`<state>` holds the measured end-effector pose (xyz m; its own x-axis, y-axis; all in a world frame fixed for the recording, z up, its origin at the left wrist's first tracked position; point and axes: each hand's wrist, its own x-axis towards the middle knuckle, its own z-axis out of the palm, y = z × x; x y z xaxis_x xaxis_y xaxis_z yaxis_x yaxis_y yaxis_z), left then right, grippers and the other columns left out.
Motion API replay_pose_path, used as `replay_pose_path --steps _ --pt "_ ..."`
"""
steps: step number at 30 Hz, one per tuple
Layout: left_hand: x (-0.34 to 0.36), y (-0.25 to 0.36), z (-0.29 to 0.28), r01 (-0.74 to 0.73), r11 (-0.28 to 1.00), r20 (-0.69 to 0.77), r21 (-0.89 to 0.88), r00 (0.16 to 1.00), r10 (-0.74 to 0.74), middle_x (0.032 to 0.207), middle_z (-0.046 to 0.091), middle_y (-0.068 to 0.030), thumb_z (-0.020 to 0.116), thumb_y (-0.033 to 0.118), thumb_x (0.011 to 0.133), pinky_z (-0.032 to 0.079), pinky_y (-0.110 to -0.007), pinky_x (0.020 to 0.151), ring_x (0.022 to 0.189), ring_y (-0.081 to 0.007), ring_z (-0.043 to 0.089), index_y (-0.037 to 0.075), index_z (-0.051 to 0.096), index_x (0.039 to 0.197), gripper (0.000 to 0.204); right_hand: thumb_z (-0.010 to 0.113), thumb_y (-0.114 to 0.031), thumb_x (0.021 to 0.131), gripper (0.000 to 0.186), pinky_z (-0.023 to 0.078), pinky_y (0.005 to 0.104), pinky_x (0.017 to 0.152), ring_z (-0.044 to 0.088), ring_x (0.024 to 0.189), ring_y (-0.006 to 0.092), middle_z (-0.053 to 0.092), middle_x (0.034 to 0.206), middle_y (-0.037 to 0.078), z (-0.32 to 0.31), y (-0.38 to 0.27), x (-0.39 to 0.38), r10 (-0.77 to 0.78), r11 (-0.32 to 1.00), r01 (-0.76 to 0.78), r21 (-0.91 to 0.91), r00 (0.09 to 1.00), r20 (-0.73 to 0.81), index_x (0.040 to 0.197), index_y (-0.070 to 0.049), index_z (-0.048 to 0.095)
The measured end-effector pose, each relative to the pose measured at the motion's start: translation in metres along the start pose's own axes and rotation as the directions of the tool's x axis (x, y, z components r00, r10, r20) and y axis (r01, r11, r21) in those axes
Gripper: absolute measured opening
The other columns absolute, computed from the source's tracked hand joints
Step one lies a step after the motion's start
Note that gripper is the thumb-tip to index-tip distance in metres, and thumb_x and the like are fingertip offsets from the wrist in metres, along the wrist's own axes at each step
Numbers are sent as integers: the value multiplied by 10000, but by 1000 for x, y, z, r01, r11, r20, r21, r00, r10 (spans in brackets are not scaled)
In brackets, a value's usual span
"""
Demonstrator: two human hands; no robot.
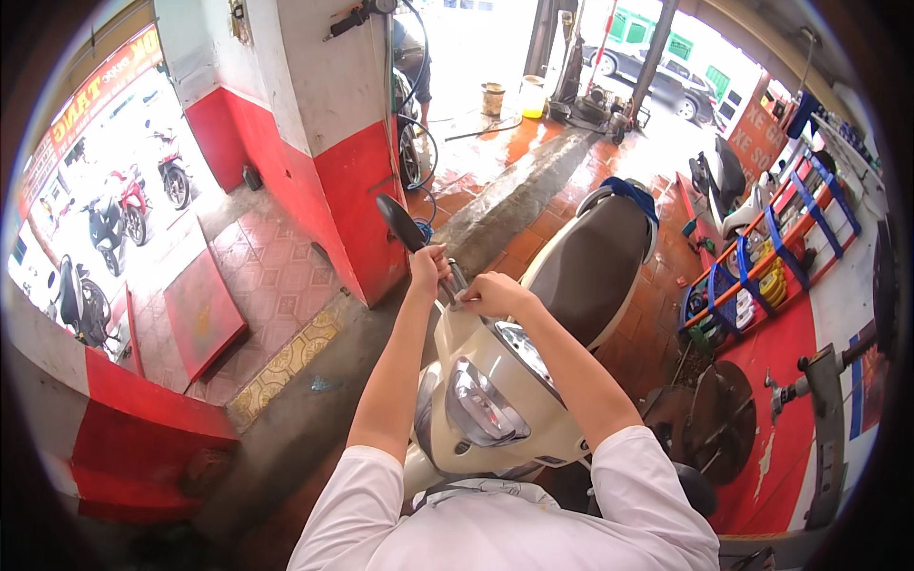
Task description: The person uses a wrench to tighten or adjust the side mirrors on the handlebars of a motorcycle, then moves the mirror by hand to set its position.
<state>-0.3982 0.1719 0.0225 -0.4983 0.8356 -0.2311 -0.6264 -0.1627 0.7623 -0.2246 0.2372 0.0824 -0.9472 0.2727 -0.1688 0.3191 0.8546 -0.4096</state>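
Mirror (398,221): dark, above the scooter's front; probably light and stiff, its glass fragile; stem seems the safest hold.
Left hand (429,269): curled around the mirror's lower end.
Right hand (499,294): bunched beside a dark bar (458,277); cannot tell if pinching.
Scooter (489,344): cream, beneath both hands; likely heavy, smooth-shelled, slippery.
Seat (588,262): brown, beyond; probably soft.
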Motion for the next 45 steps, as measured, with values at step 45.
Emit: replay_pose_path --steps 45 --pt "3 -1 -7 -1 1000 23 4 1000 1 476 293 59 550 193 895 370 -339 494 391 -109 304 225 321 597 377 655 -138 899 320 536 298 671 657 705 121 719 862 50 -4 19 11 193 927 -239 290 965 178 1202 -209 729"
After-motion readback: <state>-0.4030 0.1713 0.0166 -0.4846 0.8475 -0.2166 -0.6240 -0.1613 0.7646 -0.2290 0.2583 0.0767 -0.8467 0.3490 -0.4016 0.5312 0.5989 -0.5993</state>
